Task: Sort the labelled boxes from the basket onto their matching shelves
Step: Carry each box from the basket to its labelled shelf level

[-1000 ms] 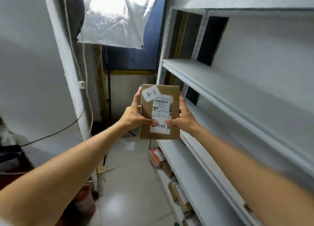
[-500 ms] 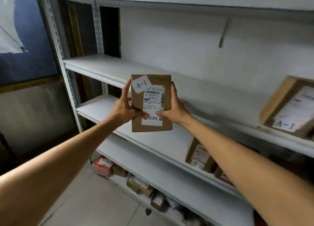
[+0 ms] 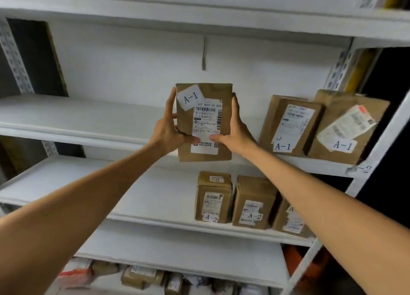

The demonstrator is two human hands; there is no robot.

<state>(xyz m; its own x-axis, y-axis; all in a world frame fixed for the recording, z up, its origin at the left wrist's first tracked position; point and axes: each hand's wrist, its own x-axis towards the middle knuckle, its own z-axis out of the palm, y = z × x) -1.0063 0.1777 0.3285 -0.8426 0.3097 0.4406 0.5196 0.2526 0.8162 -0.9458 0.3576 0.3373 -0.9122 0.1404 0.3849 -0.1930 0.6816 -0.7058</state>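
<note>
I hold a brown cardboard box upright, with an "A-1" sticker at its top left and a shipping label below. My left hand grips its left edge and my right hand grips its right edge, thumbs on the front. The box hangs in front of a white metal shelf. On that shelf, to the right, two brown boxes marked A-1 lean against the back wall.
One shelf lower, brown boxes marked A-2 stand at the right. Several small parcels lie on the lowest level. An orange object sits bottom right behind the rack's upright post.
My view has swung right from the room's corner to face the rack. The box stays in both hands and now sits in front of the shelf holding the A-1 boxes.
</note>
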